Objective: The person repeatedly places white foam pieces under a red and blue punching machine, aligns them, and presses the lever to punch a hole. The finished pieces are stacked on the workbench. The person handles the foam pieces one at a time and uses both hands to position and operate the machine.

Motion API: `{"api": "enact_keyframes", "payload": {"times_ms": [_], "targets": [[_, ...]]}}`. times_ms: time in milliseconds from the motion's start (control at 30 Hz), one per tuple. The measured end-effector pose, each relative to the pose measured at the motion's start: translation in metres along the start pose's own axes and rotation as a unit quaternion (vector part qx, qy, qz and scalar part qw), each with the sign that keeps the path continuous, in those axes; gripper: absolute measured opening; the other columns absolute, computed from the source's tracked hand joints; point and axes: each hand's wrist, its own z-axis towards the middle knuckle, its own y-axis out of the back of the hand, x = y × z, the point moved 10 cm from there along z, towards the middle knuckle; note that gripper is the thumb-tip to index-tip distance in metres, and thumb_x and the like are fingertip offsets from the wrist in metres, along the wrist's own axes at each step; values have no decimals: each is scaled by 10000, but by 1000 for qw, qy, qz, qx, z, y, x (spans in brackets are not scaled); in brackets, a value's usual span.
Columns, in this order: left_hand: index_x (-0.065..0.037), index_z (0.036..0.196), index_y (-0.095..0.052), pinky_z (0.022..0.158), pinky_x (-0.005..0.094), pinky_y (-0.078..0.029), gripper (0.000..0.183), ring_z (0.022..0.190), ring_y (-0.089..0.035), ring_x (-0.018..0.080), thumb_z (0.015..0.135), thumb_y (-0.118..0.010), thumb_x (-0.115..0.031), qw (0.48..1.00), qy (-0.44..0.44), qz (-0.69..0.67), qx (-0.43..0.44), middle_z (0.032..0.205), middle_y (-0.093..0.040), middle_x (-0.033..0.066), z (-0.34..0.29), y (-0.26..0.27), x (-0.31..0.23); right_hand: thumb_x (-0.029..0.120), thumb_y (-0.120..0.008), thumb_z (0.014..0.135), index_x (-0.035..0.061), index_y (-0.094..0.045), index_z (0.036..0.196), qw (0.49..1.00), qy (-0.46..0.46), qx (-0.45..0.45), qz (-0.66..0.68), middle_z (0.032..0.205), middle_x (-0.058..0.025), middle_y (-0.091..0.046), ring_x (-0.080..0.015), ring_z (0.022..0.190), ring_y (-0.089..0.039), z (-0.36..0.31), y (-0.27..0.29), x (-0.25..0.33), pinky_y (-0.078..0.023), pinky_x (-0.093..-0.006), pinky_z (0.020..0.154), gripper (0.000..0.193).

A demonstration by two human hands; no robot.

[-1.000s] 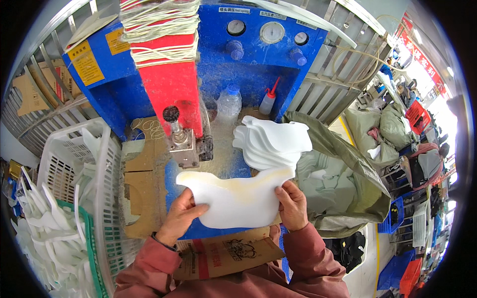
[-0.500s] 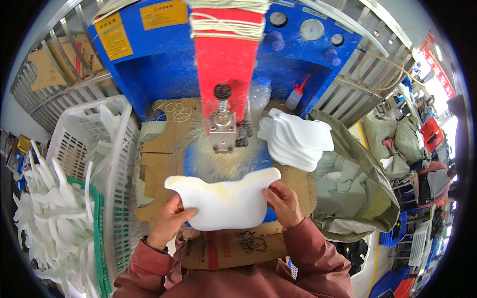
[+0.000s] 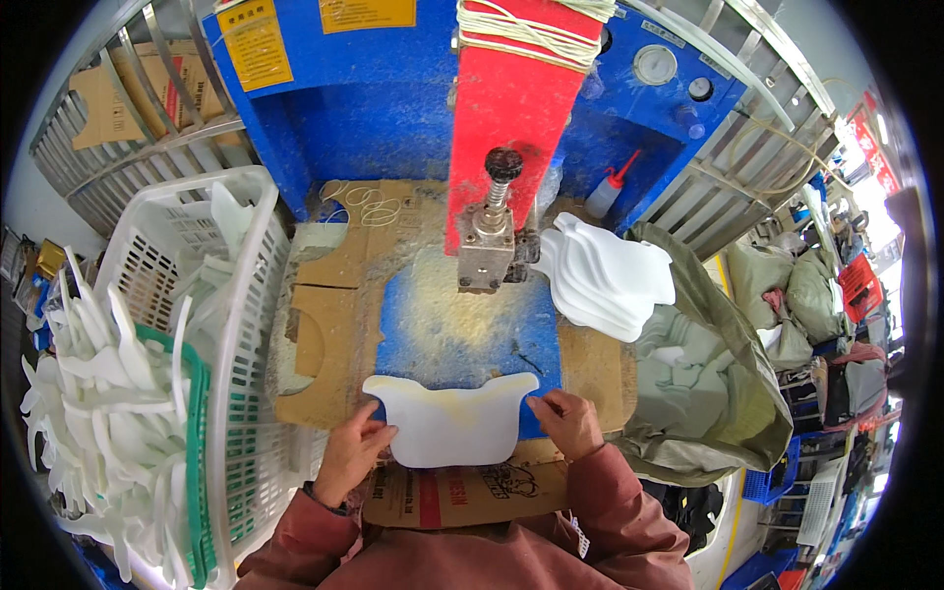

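Just in front of the red machine arm (image 3: 516, 118), pinching a scalloped white sheet (image 3: 454, 433) by its left edge with the left hand (image 3: 352, 447); cannot tell whether gripping its right edge with the bent right hand (image 3: 572, 425). Below the arm, see powdery blue board (image 3: 418, 339), open toward the sheet, edged by cardboard (image 3: 346, 329); rightward, stacked smooth sheets (image 3: 612, 277); leftward, slotted plastic basket (image 3: 248, 334).

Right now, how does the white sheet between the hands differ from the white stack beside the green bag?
The sheet is one piece; the stack has several layers. The sheet shows a yellowish band near its upper edge, while the stack's top looks plain white. The sheet is between the left hand and right hand; neither touches the stack. Both are white with curved outlines.
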Motion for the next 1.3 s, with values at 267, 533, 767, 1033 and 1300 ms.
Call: {"api": "enact_keyframes", "payload": {"times_ms": [267, 533, 767, 1033, 1300], "targets": [[-61, 1382, -638, 784, 375, -616, 453, 907, -764, 289, 986, -713, -268, 921, -174, 345, -53, 1104, -770, 122, -64, 62, -106, 201, -711, 963, 12, -662, 771, 999, 30, 26, -24, 629, -127, -598, -177, 555, -551, 9, 32, 31, -452, -367, 547, 273], [-57, 1274, -682, 830, 436, -597, 358, 949, -724, 356, 938, -721, -178, 778, -265, 488, -294, 1131, -731, 156, -184, 187, -221, 93, -716, 929, -34, -712, 883, 980, 163, 85, 80, 697, -117, -702, -169, 621, -670, 5, 4, 86, -507, -333, 592, 135], [-40, 1529, -454, 913, 501, -556, 705, 1129, -662, 445, 918, -769, -197, 730, -89, 519, -437, 1236, -689, 240, -98, 309, -171, 85, -728, 931, -36, -733, 960, 973, 174, 104, 110, 757, -140, -733, -195, 681, -718, -10, 6, 84, -551, -321, 642, 125], [-56, 1378, -636, 865, 517, -562, 509, 1027, -697, 438, 916, -766, -223, 771, -100, 512, -365, 1137, -739, 214, -86, 260, -127, 77, -729, 933, -16, -757, 1016, 984, 116, 102, 86, 866, -152, -752, -191, 775, -731, -10, 10, 60, -558, -336, 684, 128], [4, 1462, -611, 1050, 278, -501, 387, 1142, -620, 130, 1092, -572, -102, 883, -212, 72, -412, 1329, -680, 60, -101, 369, -61, 121, -750, 968, 8, -768, 1079, 969, 204, 129, 60, 938, -136, -764, -228, 825, -755, -20, 4, 81, -590, -333, 735, 159]]}}
